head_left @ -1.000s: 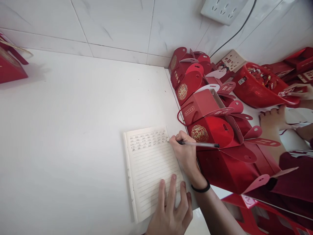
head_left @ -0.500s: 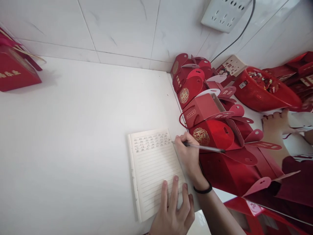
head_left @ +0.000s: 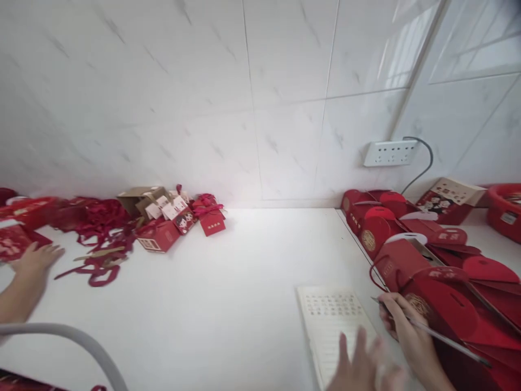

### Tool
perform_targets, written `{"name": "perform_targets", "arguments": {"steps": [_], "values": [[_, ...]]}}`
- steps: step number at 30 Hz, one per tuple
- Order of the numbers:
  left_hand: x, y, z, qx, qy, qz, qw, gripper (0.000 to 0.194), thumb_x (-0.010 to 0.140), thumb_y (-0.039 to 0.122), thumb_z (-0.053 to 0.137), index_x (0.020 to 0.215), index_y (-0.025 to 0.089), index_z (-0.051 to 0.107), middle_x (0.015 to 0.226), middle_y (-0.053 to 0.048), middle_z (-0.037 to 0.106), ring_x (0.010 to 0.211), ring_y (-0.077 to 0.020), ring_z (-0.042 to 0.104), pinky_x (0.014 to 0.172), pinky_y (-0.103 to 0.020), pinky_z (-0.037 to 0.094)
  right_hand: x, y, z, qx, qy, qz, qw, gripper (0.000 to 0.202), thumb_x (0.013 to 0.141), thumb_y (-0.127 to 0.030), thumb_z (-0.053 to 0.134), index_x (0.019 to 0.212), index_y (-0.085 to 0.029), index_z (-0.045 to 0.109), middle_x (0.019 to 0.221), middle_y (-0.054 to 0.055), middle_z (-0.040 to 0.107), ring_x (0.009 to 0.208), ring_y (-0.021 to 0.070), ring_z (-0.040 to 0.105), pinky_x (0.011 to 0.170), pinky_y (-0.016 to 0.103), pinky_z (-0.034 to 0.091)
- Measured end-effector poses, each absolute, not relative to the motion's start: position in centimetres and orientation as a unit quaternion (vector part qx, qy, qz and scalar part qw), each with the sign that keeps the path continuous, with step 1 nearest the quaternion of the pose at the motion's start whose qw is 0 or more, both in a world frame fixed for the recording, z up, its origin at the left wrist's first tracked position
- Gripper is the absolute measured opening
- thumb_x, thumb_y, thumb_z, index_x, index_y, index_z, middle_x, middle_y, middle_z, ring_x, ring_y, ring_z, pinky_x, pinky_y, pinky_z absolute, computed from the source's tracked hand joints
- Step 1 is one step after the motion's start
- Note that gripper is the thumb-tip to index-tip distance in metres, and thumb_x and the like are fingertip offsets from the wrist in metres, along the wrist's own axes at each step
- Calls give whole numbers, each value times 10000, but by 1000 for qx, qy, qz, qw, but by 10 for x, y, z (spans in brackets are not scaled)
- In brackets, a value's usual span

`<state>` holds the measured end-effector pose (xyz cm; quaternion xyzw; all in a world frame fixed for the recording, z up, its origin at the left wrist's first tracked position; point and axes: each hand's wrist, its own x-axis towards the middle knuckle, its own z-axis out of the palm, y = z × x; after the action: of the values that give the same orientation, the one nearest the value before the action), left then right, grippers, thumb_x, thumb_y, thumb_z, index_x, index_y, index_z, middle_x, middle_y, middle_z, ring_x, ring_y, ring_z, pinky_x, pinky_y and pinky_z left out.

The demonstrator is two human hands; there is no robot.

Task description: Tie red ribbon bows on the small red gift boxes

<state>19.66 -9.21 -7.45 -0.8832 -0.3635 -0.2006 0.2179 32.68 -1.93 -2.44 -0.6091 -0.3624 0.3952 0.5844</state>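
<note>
An open-faced lined notebook lies on the white table, with rows of small handwritten marks across its top lines. My left hand, blurred by motion, is at the notebook's lower part with fingers spread; whether it touches the page I cannot tell. Just right of the notebook, my right hand grips a pen with a clear barrel. The pen's tip points left and is off the page. Folded red gift boxes stand close beside and behind my right hand.
A co-worker's hand reaches in at far left near red packaging. Several small red boxes and tangled dark red ribbons lie along the wall. At right are a wall socket and a red basin. A grey curved bar crosses the lower left.
My view has swung up and left, bringing in the co-worker's hand, ribbons and small boxes. The pen tip has come away from the notebook's edge. My left hand has blurred.
</note>
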Motion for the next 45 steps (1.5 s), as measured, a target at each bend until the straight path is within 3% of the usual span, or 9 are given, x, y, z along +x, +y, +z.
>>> {"name": "perform_targets", "arguments": {"steps": [2, 4, 9, 14, 18, 23, 32, 40, 45], "values": [[139, -58, -37, -870, -420, -233, 116, 594, 817, 456, 480, 1300, 119, 405, 1418, -173, 360, 1345, -333, 261, 992, -527, 401, 325, -21, -19, -623, -350, 403, 572, 335, 480, -481, 654, 557, -174, 545, 465, -15, 452, 417, 99, 396, 364, 187, 319], [76, -17, -6, -811, -505, -292, 49, 515, 818, 269, 476, 1287, 85, 367, 1407, -198, 356, 1357, -308, 241, 1012, -514, 381, 323, -21, -16, -636, -348, 392, 566, 308, 456, -466, 630, 532, -174, 566, 461, -1, 471, 425, 111, 413, 373, 198, 337], [-57, 83, 35, -594, -730, -337, -31, 538, 700, 74, 600, 1203, 116, 413, 1414, -182, 322, 1380, -303, 162, 1114, -439, 227, 320, -15, -20, -645, -374, 372, 553, 294, 452, -474, 619, 487, -187, 566, 434, 11, 468, 409, 125, 400, 375, 230, 346], [-116, 133, 58, -386, -835, -392, -16, 768, 722, 286, 666, 1277, 35, 200, 1347, -354, 227, 1335, -427, 188, 1002, -570, 311, 323, -11, -29, -653, -345, 380, 557, 310, 447, -491, 621, 523, -193, 583, 433, 10, 464, 388, 122, 378, 352, 231, 315], [-118, 157, 58, -318, -852, -415, -17, 946, 634, 433, 729, 1299, 108, 139, 1338, -296, 252, 1308, -420, 243, 1002, -575, 303, 323, -11, -28, -654, -342, 380, 557, 299, 440, -485, 618, 495, -196, 564, 424, 1, 440, 380, 118, 371, 345, 227, 311], [-115, 170, 51, -320, -850, -417, -34, 921, 639, 388, 716, 1286, 71, 142, 1272, -301, 311, 1258, -436, 314, 944, -581, 363, 324, -9, -29, -661, -307, 392, 561, 312, 422, -479, 636, 526, -189, 583, 425, -4, 445, 381, 110, 370, 343, 218, 313], [-121, 59, 37, -574, -724, -371, -92, 636, 613, 283, 720, 1131, 138, 380, 1147, -109, 529, 1105, -244, 526, 954, -343, 429, 322, -18, -19, -664, -346, 378, 544, 306, 469, -456, 618, 592, -179, 572, 452, 3, 482, 407, 113, 404, 349, 209, 328], [-90, -109, 38, -691, -595, -388, -132, 765, 574, 288, 724, 1209, 160, 317, 1247, -159, 456, 1176, -316, 457, 983, -464, 395, 308, -35, 6, -629, -439, 359, 533, 489, 632, -618, 571, 852, -182, 589, 502, 14, 559, 363, 128, 442, 305, 212, 319], [-48, -169, 40, -673, -593, -322, -303, 747, 621, 364, 748, 1237, 199, 359, 1249, -141, 466, 1171, -315, 451, 976, -470, 392, 251, -65, 35, -529, -604, 409, 434, 518, 728, -667, 515, 720, -157, 600, 473, 45, 570, 388, 135, 497, 347, 220, 391]]}}
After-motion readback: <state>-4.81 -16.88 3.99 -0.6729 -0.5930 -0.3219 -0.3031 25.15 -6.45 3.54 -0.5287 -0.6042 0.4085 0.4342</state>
